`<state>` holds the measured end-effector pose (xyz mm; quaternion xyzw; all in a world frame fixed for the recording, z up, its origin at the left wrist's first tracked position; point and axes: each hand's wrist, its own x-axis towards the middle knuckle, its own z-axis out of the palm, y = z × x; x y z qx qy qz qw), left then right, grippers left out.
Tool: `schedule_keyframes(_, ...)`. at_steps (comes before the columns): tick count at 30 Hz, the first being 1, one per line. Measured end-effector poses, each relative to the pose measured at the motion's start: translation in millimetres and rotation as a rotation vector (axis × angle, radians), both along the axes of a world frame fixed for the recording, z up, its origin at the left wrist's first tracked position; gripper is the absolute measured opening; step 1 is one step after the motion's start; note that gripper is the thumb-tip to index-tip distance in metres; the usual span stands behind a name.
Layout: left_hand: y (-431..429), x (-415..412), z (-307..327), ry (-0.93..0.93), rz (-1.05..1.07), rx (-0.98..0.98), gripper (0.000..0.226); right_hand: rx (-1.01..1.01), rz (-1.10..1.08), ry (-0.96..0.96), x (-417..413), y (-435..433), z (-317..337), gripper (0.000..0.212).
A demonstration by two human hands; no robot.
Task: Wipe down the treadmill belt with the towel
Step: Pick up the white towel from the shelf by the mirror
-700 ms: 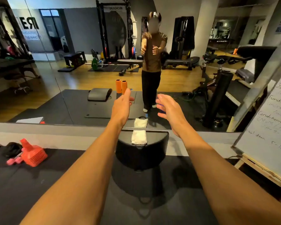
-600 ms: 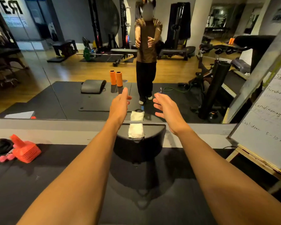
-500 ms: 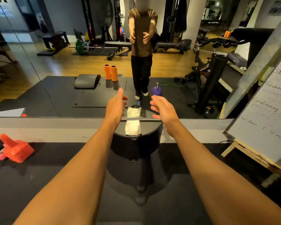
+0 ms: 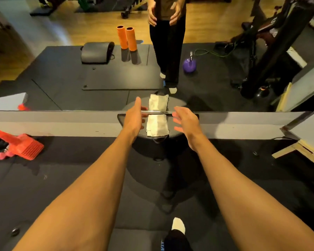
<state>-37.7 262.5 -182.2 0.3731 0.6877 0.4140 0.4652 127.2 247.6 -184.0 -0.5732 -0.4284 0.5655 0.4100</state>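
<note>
A folded white towel (image 4: pixel 157 125) lies on top of a black rounded housing (image 4: pixel 159 147) that stands against the mirror wall. Both my arms reach forward over it. My left hand (image 4: pixel 134 118) hovers just left of the towel with fingers spread and holds nothing. On the towel's right, my right hand (image 4: pixel 186 122) is also open and empty. Neither hand touches the towel. The dark belt surface (image 4: pixel 80 178) stretches from the housing toward me, with my socked foot (image 4: pixel 178 226) on it.
A wall mirror (image 4: pixel 62 69) fills the upper half and reflects me, two orange foam rollers and a purple kettlebell. Stacked orange cones (image 4: pixel 24 146) lie at the left beside pink dumbbells. A whiteboard on a wooden easel (image 4: pixel 304 149) stands at the right.
The view has tilted down and moved closer to the housing. Both hands have dropped lower and now flank the towel at its level.
</note>
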Motion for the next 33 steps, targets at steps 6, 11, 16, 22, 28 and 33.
schedule_keyframes(6, 70, -15, -83, 0.014, -0.040, -0.180, 0.053, -0.118, 0.000, -0.061, -13, 83, -76, 0.012)
schedule_keyframes(11, 139, -28, -165, 0.025, -0.074, -0.301, 0.051, -0.224, -0.023, -0.161, -38, 144, -159, 0.024)
schedule_keyframes(16, 198, -43, -259, 0.111, -0.153, -0.383, 0.032, -0.293, -0.089, -0.230, -55, 201, -239, 0.027)
schedule_keyframes(22, 257, -51, -330, 0.254, -0.173, -0.388, 0.028, -0.372, -0.068, -0.327, -68, 256, -324, 0.042)
schedule_keyframes(28, 290, -55, -383, 0.190, -0.182, -0.446, 0.062, -0.468, 0.054, -0.567, -82, 297, -394, 0.061)
schedule_keyframes(33, 304, -53, -408, 0.137, -0.149, -0.643, 0.068, -0.457, 0.053, -0.700, -83, 310, -423, 0.062)
